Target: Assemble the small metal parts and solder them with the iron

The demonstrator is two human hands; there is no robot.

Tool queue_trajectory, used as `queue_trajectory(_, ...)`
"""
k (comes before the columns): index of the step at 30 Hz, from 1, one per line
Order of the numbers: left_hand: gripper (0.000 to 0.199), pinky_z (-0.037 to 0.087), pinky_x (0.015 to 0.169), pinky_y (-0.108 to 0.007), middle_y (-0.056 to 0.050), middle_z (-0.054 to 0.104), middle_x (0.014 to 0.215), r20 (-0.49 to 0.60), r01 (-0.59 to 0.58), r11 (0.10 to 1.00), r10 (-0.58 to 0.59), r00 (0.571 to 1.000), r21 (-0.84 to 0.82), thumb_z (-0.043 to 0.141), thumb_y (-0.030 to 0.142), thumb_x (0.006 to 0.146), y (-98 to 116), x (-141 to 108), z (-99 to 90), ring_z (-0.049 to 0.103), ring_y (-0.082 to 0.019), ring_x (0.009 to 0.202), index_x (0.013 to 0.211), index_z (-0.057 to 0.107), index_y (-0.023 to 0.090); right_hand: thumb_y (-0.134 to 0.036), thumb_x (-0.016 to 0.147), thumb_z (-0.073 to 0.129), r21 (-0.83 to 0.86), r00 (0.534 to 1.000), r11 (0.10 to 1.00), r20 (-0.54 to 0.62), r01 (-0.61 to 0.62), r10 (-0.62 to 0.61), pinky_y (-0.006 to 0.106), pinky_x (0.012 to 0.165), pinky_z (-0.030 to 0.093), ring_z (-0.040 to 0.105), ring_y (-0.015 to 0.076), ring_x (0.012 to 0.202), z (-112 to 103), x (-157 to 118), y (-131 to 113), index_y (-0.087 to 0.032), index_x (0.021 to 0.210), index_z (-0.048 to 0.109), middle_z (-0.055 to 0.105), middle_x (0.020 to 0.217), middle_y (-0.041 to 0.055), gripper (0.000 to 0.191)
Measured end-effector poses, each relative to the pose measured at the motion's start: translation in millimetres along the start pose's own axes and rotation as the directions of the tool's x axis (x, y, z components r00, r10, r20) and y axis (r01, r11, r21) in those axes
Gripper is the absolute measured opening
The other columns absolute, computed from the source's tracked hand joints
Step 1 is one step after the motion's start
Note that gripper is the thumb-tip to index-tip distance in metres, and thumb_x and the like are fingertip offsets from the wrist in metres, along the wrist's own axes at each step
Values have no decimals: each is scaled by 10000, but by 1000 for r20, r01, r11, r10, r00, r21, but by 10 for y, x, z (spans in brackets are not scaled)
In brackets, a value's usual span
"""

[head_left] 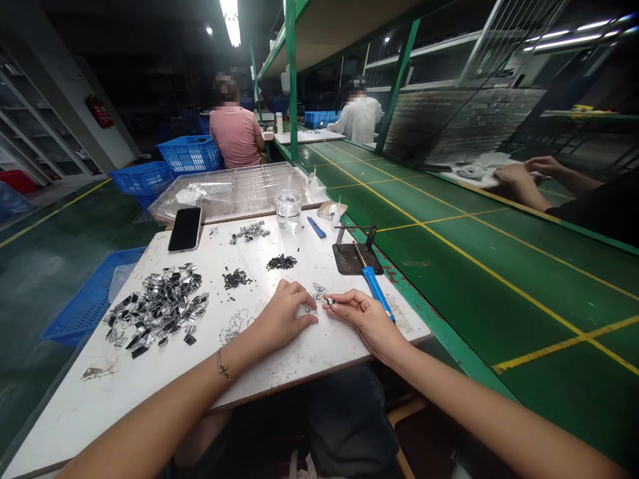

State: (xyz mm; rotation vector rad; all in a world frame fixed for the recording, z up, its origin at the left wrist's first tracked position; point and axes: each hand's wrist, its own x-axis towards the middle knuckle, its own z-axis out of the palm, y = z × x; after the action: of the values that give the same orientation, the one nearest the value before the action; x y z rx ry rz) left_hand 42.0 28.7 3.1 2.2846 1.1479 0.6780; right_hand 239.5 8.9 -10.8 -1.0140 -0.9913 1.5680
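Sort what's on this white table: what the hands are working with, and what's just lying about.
In use: small metal part pinched by right hand; loose clips by left hand.

Lying about: phone, clear cup, blue-handled soldering iron on its stand, big parts pile.
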Motion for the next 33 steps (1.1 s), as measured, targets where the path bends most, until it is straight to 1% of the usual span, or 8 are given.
queue_trajectory(6, 90, 423, 849, -413, -46, 548, 945, 13, -5, 999, 5, 1000, -40, 668, 297, 799, -22, 8, 17, 433, -235, 961, 846, 661, 220, -336, 628, 839, -10, 1000, 1000, -20, 1, -2, 374, 915, 495, 668, 227, 908, -18, 3, 23, -168, 874, 637, 710, 870, 57, 360)
queue_trajectory(11, 85, 408, 855, -386, -32, 593, 903, -2, 57, 987, -58, 998, -149, 651, 297, 808, 16, 20, -37, 466, -223, 945, 799, 663, 214, -363, 607, 844, -41, 1000, 999, -9, -14, 14, 369, 828, 532, 683, 221, 810, -18, 13, 25, -159, 867, 640, 703, 795, 52, 388)
queue_trajectory(14, 120, 414, 720, -303, -12, 623, 846, 16, 139, 948, -140, 990, -285, 618, 315, 829, 66, 32, -106, 500, -176, 788, 842, 658, 203, -368, 616, 834, -68, 1000, 998, 6, 0, 1, 343, 791, 528, 673, 200, 779, -18, 13, 27, -164, 869, 651, 703, 794, 43, 373)
queue_trajectory(16, 161, 378, 607, -256, -1, 624, 805, 55, 182, 913, -174, 983, -365, 603, 340, 834, 85, 35, -126, 466, -134, 649, 867, 660, 193, -362, 623, 829, -91, 1000, 996, 27, 11, -8, 321, 765, 520, 664, 188, 765, -18, 11, 29, -167, 868, 662, 703, 792, 38, 355)
queue_trajectory(18, 182, 342, 558, -239, 3, 625, 792, 87, 190, 893, -169, 982, -407, 602, 354, 830, 87, 34, -115, 423, -111, 586, 868, 666, 187, -351, 626, 827, -113, 999, 993, 53, 16, -10, 303, 741, 511, 654, 173, 736, -18, 8, 31, -169, 858, 670, 702, 777, 30, 335)
queue_trajectory(23, 158, 341, 584, -234, 6, 633, 809, 91, 171, 897, -146, 985, -408, 624, 342, 813, 83, 20, -63, 458, -116, 636, 842, 686, 199, -329, 625, 826, -149, 994, 989, 109, 11, 6, 289, 712, 505, 642, 162, 723, -18, -7, 27, -172, 809, 666, 701, 765, 19, 290)
queue_trajectory(29, 168, 340, 586, -236, 15, 615, 724, 114, 246, 883, -218, 969, -399, 684, 362, 756, 100, 5, -75, 474, -125, 643, 794, 692, 199, -307, 650, 815, -179, 988, 984, 157, 17, 11, 290, 764, 494, 644, 170, 803, -13, -41, 6, -172, 811, 668, 705, 840, 35, 257)
queue_trajectory(33, 264, 332, 562, -226, 13, 618, 744, 132, 287, 849, -254, 958, -443, 711, 414, 724, 91, -3, -60, 456, -112, 614, 853, 681, 186, -306, 653, 817, -180, 984, 983, 175, 41, -9, 288, 790, 490, 647, 177, 842, -30, -27, 22, -178, 803, 668, 701, 849, 32, 247)
